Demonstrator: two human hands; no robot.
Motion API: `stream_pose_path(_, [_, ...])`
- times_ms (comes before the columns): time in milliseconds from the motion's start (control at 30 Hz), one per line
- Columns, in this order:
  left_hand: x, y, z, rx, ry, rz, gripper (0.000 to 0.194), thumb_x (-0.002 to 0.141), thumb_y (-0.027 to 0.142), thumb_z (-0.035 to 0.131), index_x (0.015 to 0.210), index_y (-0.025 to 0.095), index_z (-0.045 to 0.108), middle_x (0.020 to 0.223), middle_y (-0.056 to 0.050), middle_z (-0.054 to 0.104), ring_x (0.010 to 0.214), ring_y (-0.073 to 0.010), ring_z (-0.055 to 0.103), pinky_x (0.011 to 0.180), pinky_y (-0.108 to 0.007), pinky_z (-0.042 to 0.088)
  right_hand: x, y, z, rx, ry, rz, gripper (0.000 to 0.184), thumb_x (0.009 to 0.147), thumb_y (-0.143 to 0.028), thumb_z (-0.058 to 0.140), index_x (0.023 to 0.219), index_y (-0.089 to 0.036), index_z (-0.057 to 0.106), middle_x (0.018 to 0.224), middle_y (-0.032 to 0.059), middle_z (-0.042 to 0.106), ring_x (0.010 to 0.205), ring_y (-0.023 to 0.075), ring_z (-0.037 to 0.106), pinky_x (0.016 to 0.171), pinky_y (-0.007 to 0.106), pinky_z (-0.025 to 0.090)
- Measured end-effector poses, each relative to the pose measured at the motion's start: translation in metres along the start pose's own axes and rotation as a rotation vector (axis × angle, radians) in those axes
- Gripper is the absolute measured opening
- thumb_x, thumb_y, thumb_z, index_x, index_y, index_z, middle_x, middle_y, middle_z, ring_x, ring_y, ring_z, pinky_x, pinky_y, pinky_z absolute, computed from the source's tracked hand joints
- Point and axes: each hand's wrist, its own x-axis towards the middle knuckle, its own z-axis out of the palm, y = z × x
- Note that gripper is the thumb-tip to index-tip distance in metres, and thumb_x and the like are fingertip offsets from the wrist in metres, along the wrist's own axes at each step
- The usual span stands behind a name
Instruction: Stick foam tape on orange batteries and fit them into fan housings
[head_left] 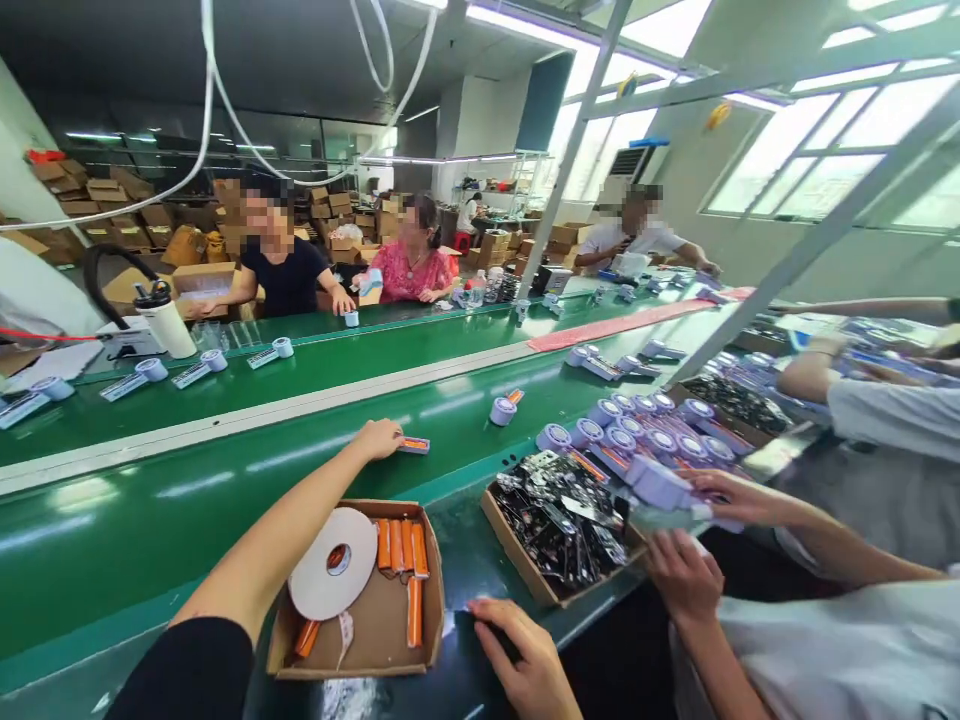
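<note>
Nearest the camera: a black sleeve (187,665) at the lower left, the left arm running out of it up over a cardboard tray (382,630), and the right hand (525,655) at bottom centre.

Tray contents: 1 white tape roll (315,578), loose end hanging down, plus 6 orange-wrapped cylinders, probably battery packs. 4 stand in a row (401,547) at the tray's upper right, 1 below them, 1 partly covered by the roll.

Left hand (375,440): mid-frame, over the green conveyor belt (187,540), fingers drawn together at the left end of a lilac-edged orange strip piece (415,446). Can't tell if it's pinched or only touched; that end is hidden.

Key relation: strip piece lies at the fingertips, to the right of the knuckles, long axis roughly left-right across the frame. Left hand is clearly nearer; right hand is well apart, lower in frame.

Right hand: nothing in it, thumb and index loosely parted, just right of the tray by the dark bench.

Also: 1 round-headed lilac unit (502,411) on the belt, right of and a bit above the strip piece. Box of metal parts (555,515) right of centre, lilac units (622,437) massed behind it. Co-worker's hands (684,575) at right, with a lilac piece.
</note>
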Motion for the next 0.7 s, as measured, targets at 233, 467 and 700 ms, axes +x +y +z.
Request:
stream_pose_path(233, [-0.041, -0.047, -0.03, -0.061, 0.182, 0.0, 0.064, 0.085, 0.062, 0.046, 0.124, 0.014, 0.063, 0.139, -0.023, 0.07, 0.125, -0.037, 0.069, 0.104, -0.047, 0.055, 0.01, -0.008, -0.056, -0.092, -0.097, -0.018, 0.048, 0.105, -0.061, 0.06, 0.082, -0.023, 0.078, 0.067, 0.0012, 0.076, 0.058, 0.0148, 0.072, 0.059, 0.024, 0.053])
stream_pose_path(467, [-0.102, -0.12, -0.015, -0.263, 0.383, -0.188, 0.045, 0.086, 0.067, 0.048, 0.083, 0.024, 0.061, 0.08, -0.002, 0.076, 0.075, -0.0242, 0.071, 0.069, -0.03, 0.049, 0.092, -0.005, -0.162, -0.47, 0.253, 0.155, 0.032, 0.11, -0.039, 0.053, 0.102, -0.022, 0.078, 0.095, 0.0085, 0.082, 0.085, 0.0223, 0.076, 0.083, 0.033, 0.057])
stream_pose_path(700, [-0.124, -0.124, 0.013, -0.128, 0.324, -0.194, 0.037, 0.093, 0.055, 0.046, 0.075, 0.025, 0.059, 0.071, -0.001, 0.071, 0.073, -0.0256, 0.067, 0.064, -0.026, 0.042, 0.168, 0.047, -0.244, -0.822, 0.025, 0.688, 0.033, 0.106, -0.041, 0.064, 0.125, -0.015, 0.07, 0.124, 0.0124, 0.073, 0.108, 0.0241, 0.071, 0.097, 0.044, 0.059])
